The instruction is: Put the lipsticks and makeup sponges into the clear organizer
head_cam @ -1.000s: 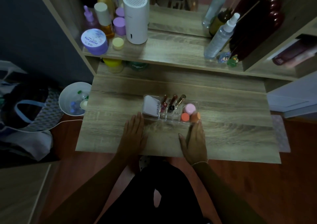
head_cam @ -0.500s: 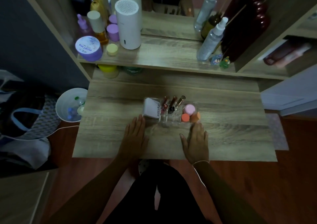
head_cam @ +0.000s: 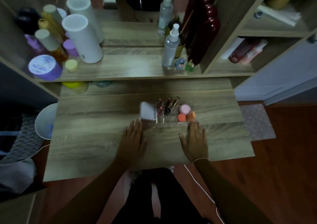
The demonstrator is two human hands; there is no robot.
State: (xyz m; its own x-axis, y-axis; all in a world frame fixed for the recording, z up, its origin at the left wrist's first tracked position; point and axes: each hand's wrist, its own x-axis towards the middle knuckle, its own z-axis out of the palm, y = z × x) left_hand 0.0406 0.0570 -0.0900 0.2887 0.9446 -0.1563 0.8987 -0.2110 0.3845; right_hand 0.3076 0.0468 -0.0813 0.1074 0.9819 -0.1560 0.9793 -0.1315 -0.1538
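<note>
Head view shows both hands lying flat, palms down and fingers spread, on the wooden counter, holding nothing; the left hand sits at about 7 o'clock from the clear organizer, its fingertips just short of the organizer's near left corner, and the right hand at about 5 o'clock, its fingertips at or just beside the near right corner, though contact cannot be told; the organizer lies at 12 o'clock from the gap between the hands, its long axis running 9 to 3 across the counter, so both hands are about equally near; inside it, a white box fills the left compartment, three lipsticks stand tilted in the middle slots, and three makeup sponges, one pink and two orange, crowd the right end; no lipstick or sponge shows loose on the counter, so the sorting looks finished; further out at 12 o'clock a shelf carries bottles and jars.
</note>
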